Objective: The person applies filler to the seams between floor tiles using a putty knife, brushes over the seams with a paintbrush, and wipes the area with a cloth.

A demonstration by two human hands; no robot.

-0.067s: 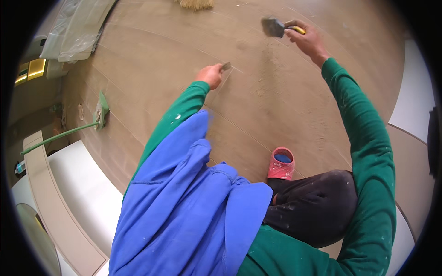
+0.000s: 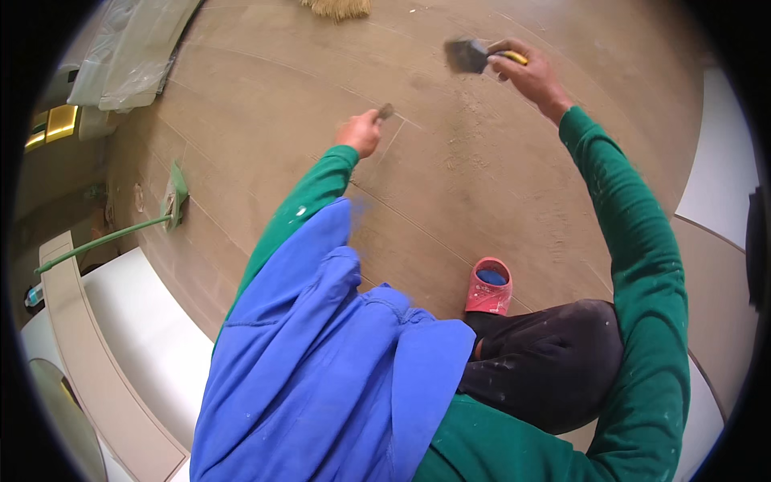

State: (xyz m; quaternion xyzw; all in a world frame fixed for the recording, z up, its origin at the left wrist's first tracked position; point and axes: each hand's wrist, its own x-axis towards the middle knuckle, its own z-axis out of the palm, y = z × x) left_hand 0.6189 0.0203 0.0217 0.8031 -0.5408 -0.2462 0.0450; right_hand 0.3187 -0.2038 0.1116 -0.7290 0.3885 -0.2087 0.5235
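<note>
Brown plank-look floor (image 2: 265, 145) spreads out before us: far left a green long-handled tool (image 2: 176, 197), then straw bristles (image 2: 337, 8) at the top edge, then our left hand (image 2: 359, 134), fingers gripping a small flat tool (image 2: 385, 112). Loose debris (image 2: 470, 153) lies mid-floor, so we judge the surface only part-cleaned, those crumbs left. Rightward, a blurred dark brush (image 2: 466, 56), floor contact unclear, its handle pinched in our right hand's (image 2: 526, 71) fingers.

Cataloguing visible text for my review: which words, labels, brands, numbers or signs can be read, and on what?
None can be read.
Pink slipper: pale marks, too small to tell if lettering.
Brush in the right hand: blurred, nothing legible.
Small tool in the left hand: too small and blurred.
</note>
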